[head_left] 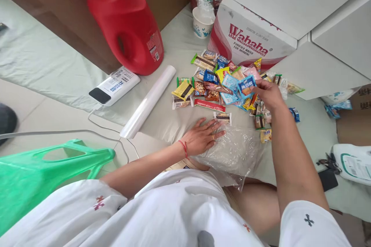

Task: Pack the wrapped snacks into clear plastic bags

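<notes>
Between the fingers of my right hand (pixel 268 93) is a small blue snack packet (pixel 246 86), held over a heap of wrapped snacks (pixel 213 87). My left hand (pixel 199 137) lies flat with fingers spread, resting at the edge of a clear plastic bag (pixel 239 150) near my lap. Just beyond its fingertips is a wrapped bar with a dark band (pixel 222 118). A red wrapped stick (pixel 210 105) lies at the near side of the heap, and a yellow packet (pixel 183 89) at its left.
A red detergent jug (pixel 139 34), a white roll (pixel 147 102) and a white-and-black device (pixel 115 85) stand or lie left. Behind the heap is a Wahaha carton (pixel 246 36) beside a paper cup (pixel 203 23). A green plastic stool (pixel 43 177) is near left; a white bottle (pixel 352 162) is right.
</notes>
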